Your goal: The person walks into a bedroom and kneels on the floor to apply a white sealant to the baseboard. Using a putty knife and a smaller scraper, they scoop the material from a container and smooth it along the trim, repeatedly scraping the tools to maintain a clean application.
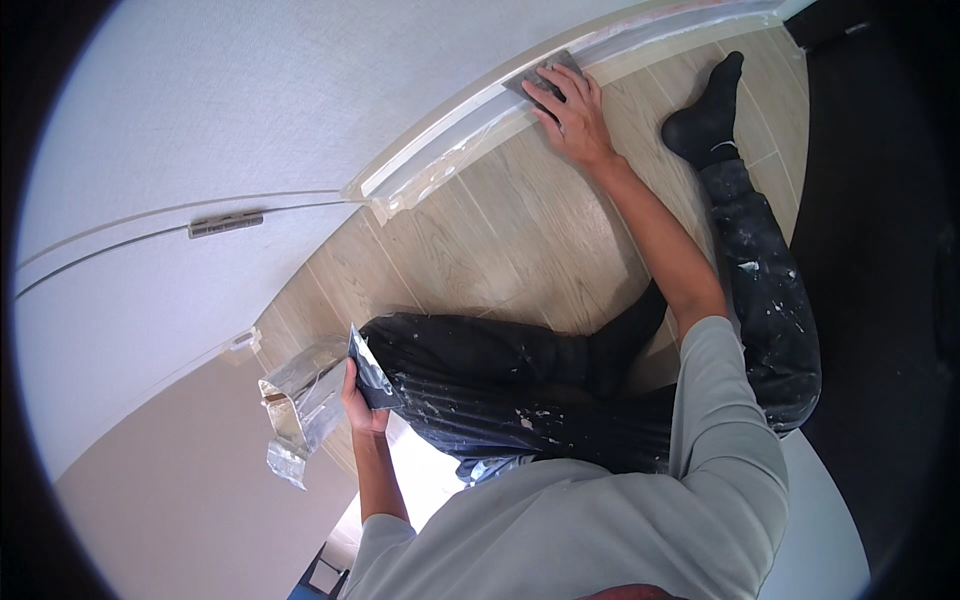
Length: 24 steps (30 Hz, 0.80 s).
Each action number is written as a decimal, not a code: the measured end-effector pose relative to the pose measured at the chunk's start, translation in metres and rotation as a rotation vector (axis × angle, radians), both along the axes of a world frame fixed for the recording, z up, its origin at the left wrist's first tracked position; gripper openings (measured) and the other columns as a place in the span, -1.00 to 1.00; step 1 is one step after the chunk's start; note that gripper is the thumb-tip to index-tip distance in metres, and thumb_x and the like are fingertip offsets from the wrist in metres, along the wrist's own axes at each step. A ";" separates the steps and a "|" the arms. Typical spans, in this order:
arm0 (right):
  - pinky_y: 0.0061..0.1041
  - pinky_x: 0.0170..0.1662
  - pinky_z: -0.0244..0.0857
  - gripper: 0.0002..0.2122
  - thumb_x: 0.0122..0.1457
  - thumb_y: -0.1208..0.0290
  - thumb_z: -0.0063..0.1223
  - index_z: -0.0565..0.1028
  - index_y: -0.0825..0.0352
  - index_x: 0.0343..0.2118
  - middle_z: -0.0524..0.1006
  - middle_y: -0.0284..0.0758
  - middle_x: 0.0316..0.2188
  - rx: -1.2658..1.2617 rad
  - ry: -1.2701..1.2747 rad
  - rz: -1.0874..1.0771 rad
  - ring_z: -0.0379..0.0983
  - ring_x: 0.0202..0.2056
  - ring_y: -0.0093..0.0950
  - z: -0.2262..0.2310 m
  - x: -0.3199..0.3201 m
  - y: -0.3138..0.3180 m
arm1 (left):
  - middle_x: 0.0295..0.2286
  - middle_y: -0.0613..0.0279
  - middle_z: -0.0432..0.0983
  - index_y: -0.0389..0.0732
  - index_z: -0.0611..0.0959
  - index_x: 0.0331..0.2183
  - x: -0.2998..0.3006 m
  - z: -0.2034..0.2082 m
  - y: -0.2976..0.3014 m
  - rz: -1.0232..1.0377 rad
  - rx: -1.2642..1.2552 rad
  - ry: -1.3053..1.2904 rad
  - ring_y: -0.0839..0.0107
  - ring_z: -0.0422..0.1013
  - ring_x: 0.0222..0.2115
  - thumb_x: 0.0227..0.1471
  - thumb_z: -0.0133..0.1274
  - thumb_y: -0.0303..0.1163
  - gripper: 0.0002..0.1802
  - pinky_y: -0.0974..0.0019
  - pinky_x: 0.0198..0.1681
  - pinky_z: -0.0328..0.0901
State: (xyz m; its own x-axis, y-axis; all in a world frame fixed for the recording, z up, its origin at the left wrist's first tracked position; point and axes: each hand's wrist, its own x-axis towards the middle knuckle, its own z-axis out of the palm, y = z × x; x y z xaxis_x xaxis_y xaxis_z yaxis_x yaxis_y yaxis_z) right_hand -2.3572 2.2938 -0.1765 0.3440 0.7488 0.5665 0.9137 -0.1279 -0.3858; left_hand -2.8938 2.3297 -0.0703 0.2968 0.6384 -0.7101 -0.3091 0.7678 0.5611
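My right hand [578, 118] presses a dark flat filling blade [522, 80] against the baseboard [440, 130] at the foot of the white wall, fingers spread over its back. In my left hand [364, 402] is a second broad filling blade [372, 374], tilted upright beside my knee, with white filler smeared on its face. Pale masking tape [432, 178] runs along the floor edge below the baseboard. An open, crumpled silvery bag [318, 402] stands just left of my left hand; its contents are hard to make out.
I sit on a wood-look floor [490, 230], legs bent, dark trousers [520, 400] spotted with filler. One socked foot [710, 110] rests near the baseboard at right. A white door with a metal hinge [226, 224] stands at left. A dark surface [880, 250] fills the right side.
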 end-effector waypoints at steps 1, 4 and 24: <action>0.02 0.25 -0.07 -0.61 0.13 0.35 0.13 0.49 0.06 0.07 0.37 -0.31 0.12 -0.011 -0.008 0.005 0.19 0.20 -0.25 -0.002 0.001 -0.002 | -0.18 0.21 0.61 -0.23 0.56 -0.03 0.000 0.001 0.000 -0.003 0.000 -0.003 0.37 0.56 -0.23 0.27 -0.07 -0.19 -0.63 0.31 -0.12 0.45; 0.01 0.25 -0.08 -0.61 0.13 0.35 0.13 0.49 0.06 0.07 0.37 -0.31 0.12 -0.040 -0.023 0.002 0.19 0.20 -0.25 0.000 0.001 -0.009 | -0.10 0.10 0.57 -0.26 0.53 0.01 -0.006 -0.004 0.001 -0.020 -0.007 -0.053 0.25 0.53 -0.11 0.28 -0.11 -0.18 -0.58 0.17 0.03 0.39; -0.05 0.26 -0.06 -0.60 0.16 0.39 0.11 0.49 0.09 0.10 0.37 -0.28 0.13 -0.043 -0.006 -0.009 0.19 0.21 -0.22 0.010 0.020 -0.020 | -0.15 0.15 0.61 -0.24 0.57 -0.03 0.007 0.006 -0.001 0.009 -0.009 -0.018 0.32 0.55 -0.17 0.28 -0.09 -0.22 -0.63 0.24 -0.03 0.42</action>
State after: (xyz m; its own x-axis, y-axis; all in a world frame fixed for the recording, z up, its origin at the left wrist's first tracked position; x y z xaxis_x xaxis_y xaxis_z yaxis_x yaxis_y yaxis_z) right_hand -2.3376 2.2734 -0.1662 0.3480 0.7692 0.5360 0.9145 -0.1527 -0.3746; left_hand -2.8870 2.3282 -0.0646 0.3038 0.6349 -0.7104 -0.3257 0.7699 0.5488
